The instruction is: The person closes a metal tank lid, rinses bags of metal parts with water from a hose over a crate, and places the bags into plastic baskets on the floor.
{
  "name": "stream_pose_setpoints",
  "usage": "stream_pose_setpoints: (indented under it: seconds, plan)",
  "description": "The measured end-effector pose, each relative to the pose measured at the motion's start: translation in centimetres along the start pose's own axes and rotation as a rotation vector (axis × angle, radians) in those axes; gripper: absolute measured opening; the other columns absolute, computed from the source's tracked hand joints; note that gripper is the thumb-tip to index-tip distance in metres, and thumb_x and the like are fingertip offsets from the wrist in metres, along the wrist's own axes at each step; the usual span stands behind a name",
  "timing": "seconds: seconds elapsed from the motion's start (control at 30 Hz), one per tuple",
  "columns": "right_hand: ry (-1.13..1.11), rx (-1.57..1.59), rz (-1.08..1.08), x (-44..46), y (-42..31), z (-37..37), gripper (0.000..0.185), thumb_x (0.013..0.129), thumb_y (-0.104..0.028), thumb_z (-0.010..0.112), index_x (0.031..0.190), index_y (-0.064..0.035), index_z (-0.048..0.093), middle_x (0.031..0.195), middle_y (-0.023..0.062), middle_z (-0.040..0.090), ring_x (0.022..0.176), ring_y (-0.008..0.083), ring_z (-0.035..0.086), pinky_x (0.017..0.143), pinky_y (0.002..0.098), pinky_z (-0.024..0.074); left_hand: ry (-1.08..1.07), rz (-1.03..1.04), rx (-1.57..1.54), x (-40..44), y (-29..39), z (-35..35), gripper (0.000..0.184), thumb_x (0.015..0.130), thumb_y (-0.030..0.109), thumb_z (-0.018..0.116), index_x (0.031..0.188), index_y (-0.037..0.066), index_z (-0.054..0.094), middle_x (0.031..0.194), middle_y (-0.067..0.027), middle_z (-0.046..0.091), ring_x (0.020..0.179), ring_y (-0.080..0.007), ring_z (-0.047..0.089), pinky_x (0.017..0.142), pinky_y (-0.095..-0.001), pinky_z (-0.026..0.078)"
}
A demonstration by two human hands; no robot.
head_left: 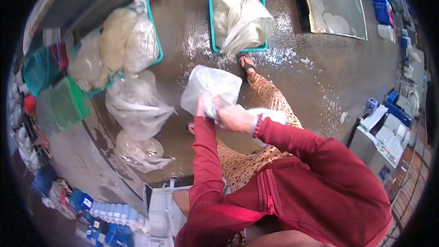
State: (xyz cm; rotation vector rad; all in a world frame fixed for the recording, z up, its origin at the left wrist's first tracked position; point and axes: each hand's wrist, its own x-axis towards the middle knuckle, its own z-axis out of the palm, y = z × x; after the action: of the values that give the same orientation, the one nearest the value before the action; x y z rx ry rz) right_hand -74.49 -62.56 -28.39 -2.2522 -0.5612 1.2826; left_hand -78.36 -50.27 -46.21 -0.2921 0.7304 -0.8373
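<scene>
A full, white translucent plastic bag (214,81) hangs in front of my legs, with its neck gathered up. My left hand (203,104) is closed around the twisted neck. My right hand (235,118) grips the same neck just beside it, fingers wrapped round. Behind my right wrist shows a loose whitish piece of plastic (274,115); whether it belongs to this bag I cannot tell. On the floor to the left lie two more tied clear bags, a larger one (137,103) and a smaller one (141,150).
A teal basket (211,18) with a large filled bag stands ahead, near my foot. Another teal crate (158,41) of bags sits at left, by a green crate (68,103). White bits lie on the wet floor (315,77). A grey machine (379,137) stands right.
</scene>
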Motion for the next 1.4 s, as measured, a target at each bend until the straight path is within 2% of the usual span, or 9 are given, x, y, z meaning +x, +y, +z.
stream_pose_setpoints:
  seconds: [0.23,0.4,0.5,0.6,0.77,1.03,1.2,1.3,1.4]
  plan:
    - [-0.160,0.274,-0.031,-10.8,8.2,-7.1,0.029,0.069,-0.019,0.050,0.087,0.0030,0.047,0.065,0.0182,0.055,0.060,0.0340,0.055,0.055,0.0411,0.0446,0.868,0.006,0.979,5.7,-9.7,11.9,0.024,0.070,0.015,0.047,0.087,0.000,0.052,0.065,-0.0075,0.053,0.055,-0.0178,0.051,0.050,-0.0286,0.042]
    - [0.198,0.066,-0.175,-13.9,14.8,-15.0,0.031,0.079,-0.028,0.041,0.086,0.0004,0.049,0.070,0.0174,0.055,0.069,0.0313,0.055,0.062,0.0397,0.0447,0.722,0.477,1.510,12.6,-10.1,18.6,0.036,0.065,0.014,0.046,0.091,-0.010,0.051,0.083,-0.0131,0.057,0.080,-0.0189,0.051,0.070,-0.0284,0.039]
    - [0.542,0.732,-0.059,-13.4,23.4,-22.1,0.034,0.079,-0.029,0.039,0.106,-0.0085,0.047,0.083,0.0166,0.053,0.080,0.0302,0.052,0.073,0.0383,0.0399,0.829,0.283,1.720,15.9,-9.5,23.7,0.035,0.065,0.015,0.046,0.089,-0.010,0.052,0.084,-0.0161,0.057,0.081,-0.0186,0.052,0.071,-0.0295,0.039]
    - [0.733,0.321,0.441,-10.5,32.1,-21.3,0.053,0.072,-0.028,0.051,0.120,-0.0218,0.028,0.112,0.0192,0.036,0.101,0.0362,0.036,0.076,0.0428,0.0389,0.758,0.273,1.646,19.0,-6.5,24.9,0.034,0.065,0.017,0.047,0.086,-0.009,0.053,0.080,-0.0162,0.057,0.077,-0.0204,0.053,0.069,-0.0303,0.040]
    - [0.699,0.356,0.447,-3.3,33.9,-21.4,0.091,0.057,-0.015,0.069,0.122,-0.0415,0.012,0.130,0.0133,0.007,0.116,0.0399,0.012,0.080,0.0610,0.0305,0.903,0.196,2.164,24.4,-5.1,32.0,0.035,0.064,0.023,0.046,0.079,-0.008,0.055,0.079,-0.0230,0.056,0.079,-0.0305,0.055,0.070,-0.0351,0.040]
    - [1.026,0.681,0.203,13.4,36.9,-19.9,0.082,0.054,-0.003,0.066,0.123,-0.0183,0.022,0.127,0.0153,0.020,0.116,0.0342,0.021,0.089,0.0425,0.0320,0.913,0.085,2.641,36.7,2.2,33.7,0.042,0.065,0.026,0.049,0.089,-0.008,0.051,0.086,-0.0274,0.053,0.082,-0.0362,0.053,0.073,-0.0392,0.040]
    - [0.715,0.844,0.148,19.8,46.3,-13.3,0.057,0.061,-0.014,0.053,0.114,-0.0031,0.037,0.108,0.0187,0.047,0.099,0.0278,0.046,0.085,0.0291,0.0351,0.770,0.092,2.855,42.7,7.6,22.9,0.032,0.072,0.019,0.044,0.093,-0.004,0.047,0.085,-0.0247,0.053,0.080,-0.0366,0.053,0.069,-0.0422,0.042]
    - [0.332,0.677,0.546,16.4,50.9,-14.2,0.046,0.064,-0.014,0.051,0.109,-0.0156,0.048,0.101,0.0160,0.052,0.091,0.0259,0.052,0.079,0.0307,0.0394,0.790,0.313,3.113,46.3,11.2,12.5,0.022,0.073,0.015,0.042,0.083,-0.003,0.049,0.079,-0.0194,0.051,0.073,-0.0335,0.052,0.064,-0.0426,0.042]
    - [0.852,0.552,0.476,14.7,55.0,-15.8,0.071,0.069,-0.031,0.053,0.125,-0.0043,0.017,0.115,0.0255,0.037,0.109,0.0323,0.036,0.089,0.0352,0.0309,0.760,0.537,3.334,48.8,12.6,8.2,0.018,0.074,0.013,0.040,0.077,-0.001,0.051,0.077,-0.0141,0.048,0.069,-0.0280,0.049,0.059,-0.0394,0.040]
